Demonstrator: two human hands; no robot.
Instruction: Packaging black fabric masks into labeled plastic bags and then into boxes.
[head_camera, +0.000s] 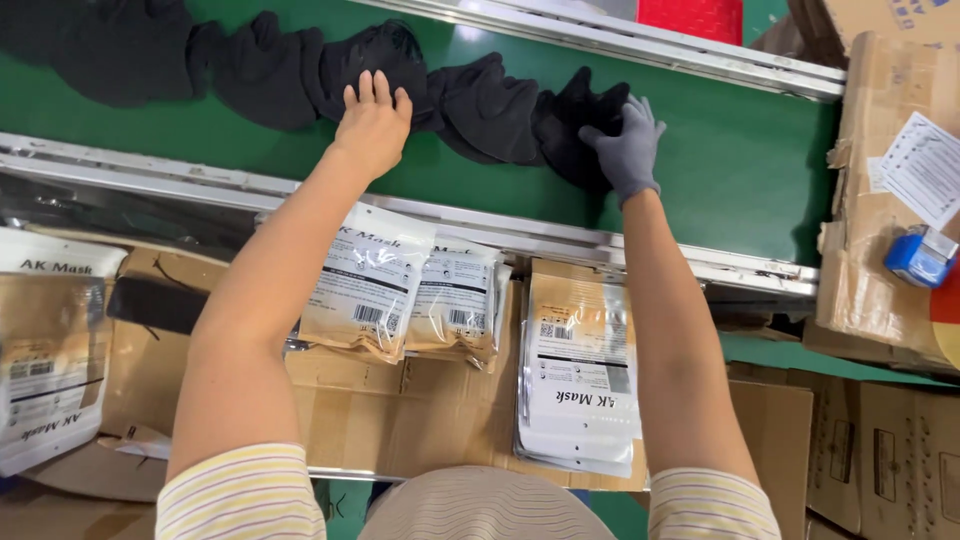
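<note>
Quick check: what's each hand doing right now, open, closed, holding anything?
Left hand: bare, open, fingers flat on a black mask on the green belt.
Right hand: grey-gloved, fingers curled around another black mask.

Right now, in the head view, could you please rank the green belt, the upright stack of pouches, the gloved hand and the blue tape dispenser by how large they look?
1. green belt
2. stack of pouches, though it lies nearer the camera
3. gloved right hand
4. blue tape dispenser, partly cut by the frame edge
</note>
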